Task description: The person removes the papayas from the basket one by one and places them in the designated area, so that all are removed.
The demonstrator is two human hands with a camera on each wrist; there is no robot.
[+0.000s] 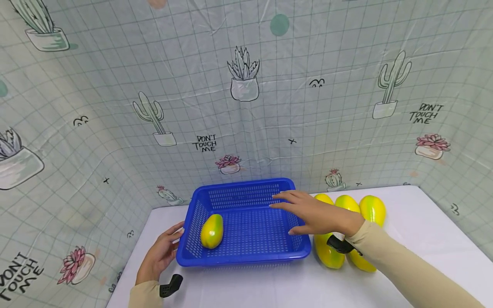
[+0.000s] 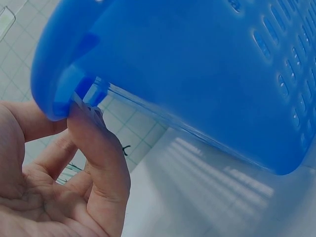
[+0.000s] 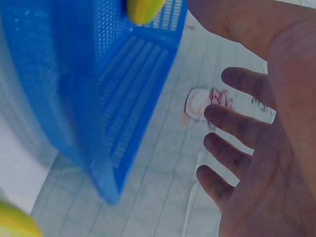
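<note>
A blue plastic basket [image 1: 243, 259] with slotted walls stands upright on the table, with one glossy yellow fruit [image 1: 212, 232] inside near its left wall. The fruit has a green patch and the plump, oblong shape of a mango or papaya. My left hand [image 1: 158, 253] is at the basket's left side; in the left wrist view its thumb [image 2: 101, 158] and a finger pinch the rim's lip. Over the basket's right rim reaches my right hand [image 1: 313, 211], fingers spread and relaxed, palm bare in the right wrist view.
Several more yellow fruits [image 1: 372, 209] lie grouped on the white tabletop [image 1: 408, 239] right of the basket, partly hidden by my right hand and sleeve. A grid-patterned cloth [image 1: 269, 119] with printed cacti rises behind the table and along both sides.
</note>
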